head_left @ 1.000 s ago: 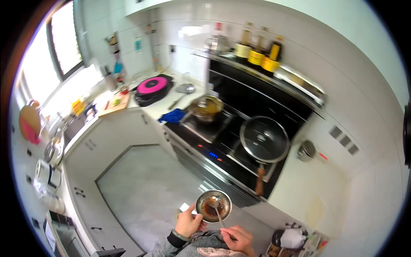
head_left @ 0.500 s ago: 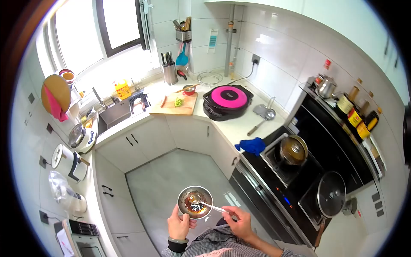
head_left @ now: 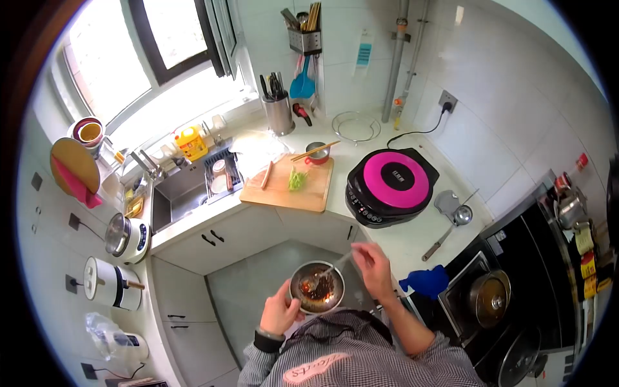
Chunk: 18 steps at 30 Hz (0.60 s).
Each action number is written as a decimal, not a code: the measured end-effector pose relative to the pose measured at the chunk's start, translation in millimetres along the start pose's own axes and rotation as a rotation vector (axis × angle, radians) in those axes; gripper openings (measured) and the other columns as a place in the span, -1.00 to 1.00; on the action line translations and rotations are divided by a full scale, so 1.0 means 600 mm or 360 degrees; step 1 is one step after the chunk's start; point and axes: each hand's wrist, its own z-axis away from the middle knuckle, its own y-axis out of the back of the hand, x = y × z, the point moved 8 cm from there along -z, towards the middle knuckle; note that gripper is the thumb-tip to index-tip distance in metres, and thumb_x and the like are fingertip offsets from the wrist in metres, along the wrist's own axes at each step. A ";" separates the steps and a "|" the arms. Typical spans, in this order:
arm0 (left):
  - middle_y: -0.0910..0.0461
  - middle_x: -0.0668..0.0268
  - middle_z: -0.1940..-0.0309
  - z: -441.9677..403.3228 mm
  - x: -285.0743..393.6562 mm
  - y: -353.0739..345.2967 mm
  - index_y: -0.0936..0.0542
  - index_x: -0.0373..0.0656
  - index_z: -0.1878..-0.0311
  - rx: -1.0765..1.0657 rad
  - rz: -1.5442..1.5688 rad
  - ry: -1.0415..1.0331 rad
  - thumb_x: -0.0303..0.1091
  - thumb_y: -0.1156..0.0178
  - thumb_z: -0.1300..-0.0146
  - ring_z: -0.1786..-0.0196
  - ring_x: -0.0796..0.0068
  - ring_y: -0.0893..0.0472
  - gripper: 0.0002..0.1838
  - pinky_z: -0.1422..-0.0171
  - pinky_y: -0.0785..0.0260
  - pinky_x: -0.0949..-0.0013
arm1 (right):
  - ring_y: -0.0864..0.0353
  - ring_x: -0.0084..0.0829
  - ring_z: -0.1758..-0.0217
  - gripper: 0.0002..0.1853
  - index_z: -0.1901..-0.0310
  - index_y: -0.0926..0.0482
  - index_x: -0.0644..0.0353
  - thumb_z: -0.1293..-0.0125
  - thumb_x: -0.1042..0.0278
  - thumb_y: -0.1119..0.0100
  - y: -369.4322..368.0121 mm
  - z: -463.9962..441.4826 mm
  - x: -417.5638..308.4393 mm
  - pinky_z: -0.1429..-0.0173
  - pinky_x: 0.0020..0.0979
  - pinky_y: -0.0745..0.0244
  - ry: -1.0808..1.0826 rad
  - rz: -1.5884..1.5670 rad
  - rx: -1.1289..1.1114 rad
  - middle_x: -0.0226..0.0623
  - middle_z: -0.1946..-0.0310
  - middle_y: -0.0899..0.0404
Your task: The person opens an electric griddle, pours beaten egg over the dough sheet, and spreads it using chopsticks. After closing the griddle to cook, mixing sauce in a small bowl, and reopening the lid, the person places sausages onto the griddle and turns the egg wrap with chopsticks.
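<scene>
My left hand (head_left: 282,312) grips the rim of a metal bowl (head_left: 298,291) at its left side, thumb on top, holding it in front of my apron. Dark brown sauce with reddish oil (head_left: 322,289) lies in the bottom of the bowl. Between the fingers of my right hand (head_left: 373,266) is the handle of a spoon (head_left: 338,263), slightly blurred, its head down in the sauce. Beyond the bowl, on the counter, a wooden cutting board (head_left: 284,193) carries chopped greens (head_left: 297,180), a sausage-like stick (head_left: 267,175) and a small red bowl (head_left: 317,153) with chopsticks across it.
A pink and black electric griddle (head_left: 394,184) stands right of the board, with a ladle (head_left: 451,227) beside it. On the stove are a lidded pot (head_left: 489,298) and a lidded pan (head_left: 520,356), near a blue cloth (head_left: 425,280). The sink (head_left: 184,193) lies left.
My view has turned toward the right and closer to the counter, so the griddle and board look larger. The spoon has shifted within the bowl and my right hand sits higher.
</scene>
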 end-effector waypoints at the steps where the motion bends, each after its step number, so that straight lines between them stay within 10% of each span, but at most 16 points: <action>1: -0.62 0.19 0.65 -0.034 0.014 0.006 -0.29 -0.31 -0.33 -0.0005 0.0006 0.0022 -0.51 0.00 -0.19 0.58 0.48 -0.66 -0.43 0.42 -0.55 0.43 | -0.56 -0.56 0.21 -0.80 0.02 -0.58 0.28 -0.34 0.49 -0.13 -0.012 -0.049 -0.006 0.11 -0.55 -0.46 0.0120 0.0096 -0.0047 -0.35 0.26 -0.56; 11: -0.64 0.17 0.58 -0.389 0.047 0.007 -0.24 -0.23 -0.38 -0.0373 0.0206 -0.0043 -0.50 0.01 -0.25 0.52 0.45 -0.68 -0.42 0.38 -0.57 0.40 | -0.59 -0.50 0.28 -0.79 0.02 -0.57 0.25 -0.35 0.45 -0.08 -0.081 -0.390 0.046 0.22 -0.45 -0.48 0.0241 0.0317 -0.0142 -0.25 0.24 -0.62; 18: -0.65 0.12 0.55 -0.637 0.028 -0.010 -0.21 -0.23 -0.39 -0.0530 0.0371 -0.0077 -0.48 0.03 -0.29 0.52 0.39 -0.68 -0.44 0.38 -0.57 0.40 | -0.56 -0.48 0.24 -0.75 -0.03 -0.53 0.28 -0.36 0.45 -0.10 -0.024 -0.467 0.096 0.16 -0.51 -0.44 0.0099 0.0345 0.0605 -0.23 0.22 -0.59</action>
